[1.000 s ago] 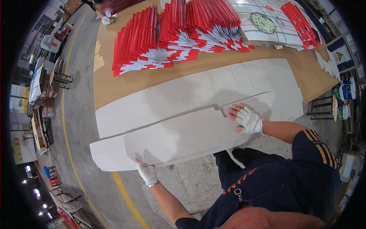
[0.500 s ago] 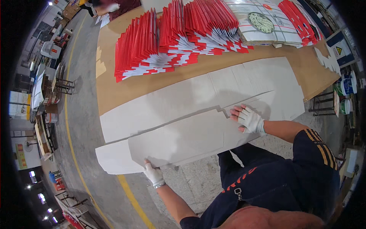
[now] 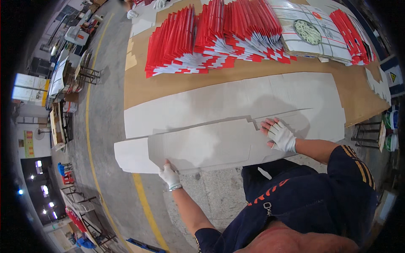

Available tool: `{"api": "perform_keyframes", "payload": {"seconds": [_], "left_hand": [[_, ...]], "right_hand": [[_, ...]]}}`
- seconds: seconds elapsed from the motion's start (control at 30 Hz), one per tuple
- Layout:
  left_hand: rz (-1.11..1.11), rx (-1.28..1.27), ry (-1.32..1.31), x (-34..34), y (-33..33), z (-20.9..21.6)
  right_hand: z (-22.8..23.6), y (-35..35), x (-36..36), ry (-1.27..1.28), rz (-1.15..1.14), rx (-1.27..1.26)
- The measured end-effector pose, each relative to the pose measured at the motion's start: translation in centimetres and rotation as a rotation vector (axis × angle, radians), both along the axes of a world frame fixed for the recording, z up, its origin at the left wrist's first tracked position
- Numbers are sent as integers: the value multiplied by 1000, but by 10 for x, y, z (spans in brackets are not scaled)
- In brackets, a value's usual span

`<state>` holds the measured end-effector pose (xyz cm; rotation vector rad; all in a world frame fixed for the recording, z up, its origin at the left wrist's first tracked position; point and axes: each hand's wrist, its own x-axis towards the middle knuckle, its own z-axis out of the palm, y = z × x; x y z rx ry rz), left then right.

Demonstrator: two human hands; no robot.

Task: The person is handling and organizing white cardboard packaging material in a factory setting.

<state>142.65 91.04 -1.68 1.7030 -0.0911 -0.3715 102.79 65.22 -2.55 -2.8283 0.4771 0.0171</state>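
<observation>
Some white cardboard (image 3: 202, 145) lies along the near side of the brown bench (image 3: 139, 90), jutting out over the floor (image 3: 211, 194); my left hand (image 3: 170, 176) is clamped on its front edge, thumb on top, while my right hand (image 3: 281, 135) rests on it, fingers apart.

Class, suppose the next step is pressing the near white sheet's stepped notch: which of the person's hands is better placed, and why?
Probably the right hand: its fingertips are close beside the stepped notch. The left hand is at the near white sheet's lower edge, farther away.
</observation>
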Motion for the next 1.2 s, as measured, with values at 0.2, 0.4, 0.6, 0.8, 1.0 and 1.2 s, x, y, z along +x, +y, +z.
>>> {"api": "perform_keyframes", "payload": {"seconds": [0.2,0.4,0.6,0.8,1.0,1.2], "left_hand": [[75,446,-646,-20,-12,6],[145,-301,189,-1,19,-4],[121,-373,261,-1,24,7],[-28,-492,415,18,24,16],[-154,-230,281,31,36,-3],[5,88,74,23,42,-12]], "right_hand": [[2,-1,3,-9,29,-18],[-3,6,-4,-18,44,-51],[9,-4,25,26,93,52],[35,-21,201,-204,-14,256],[26,11,380,-120,76,1148],[19,28,419,217,29,1034]]}}
